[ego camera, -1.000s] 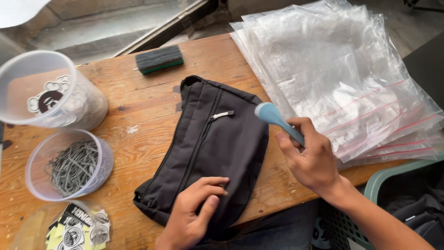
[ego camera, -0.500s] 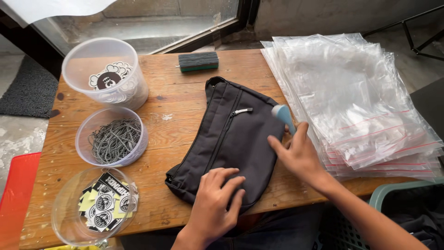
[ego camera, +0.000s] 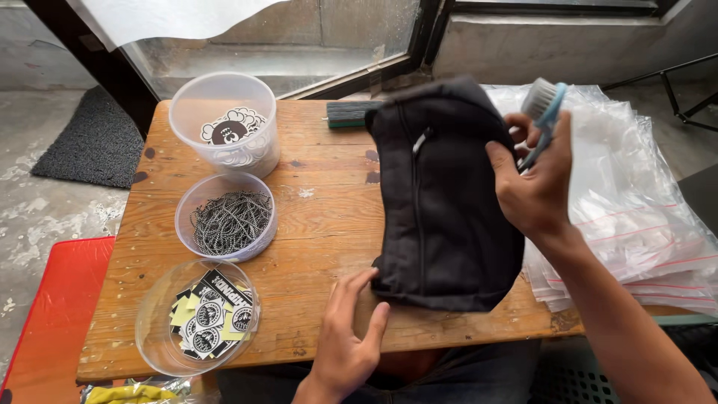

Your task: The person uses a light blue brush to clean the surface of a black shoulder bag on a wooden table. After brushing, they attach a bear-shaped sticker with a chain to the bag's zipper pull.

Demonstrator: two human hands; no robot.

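Right hand [ego camera: 535, 187]: fingers grip the black pouch [ego camera: 441, 202] and blue brush [ego camera: 544, 112], centre frame.
Left hand [ego camera: 348, 337]: fingers open, under the pouch's lower corner.
Progress: pouch lifted off the desk [ego camera: 321, 217], unbagged.

Wooden table [ego camera: 314, 217] on concrete floor [ego camera: 45, 209] beside a daylit window [ego camera: 299, 37]

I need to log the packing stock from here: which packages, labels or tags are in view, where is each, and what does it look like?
Clear zip bags: stack at the table's right edge, red seal stripes.
Round stickers: in the far clear tub, black and white.
Card tags: in the near clear bowl, black with pale yellow.
Ball chains: in the middle clear tub, grey; no label.
No screens or signs.
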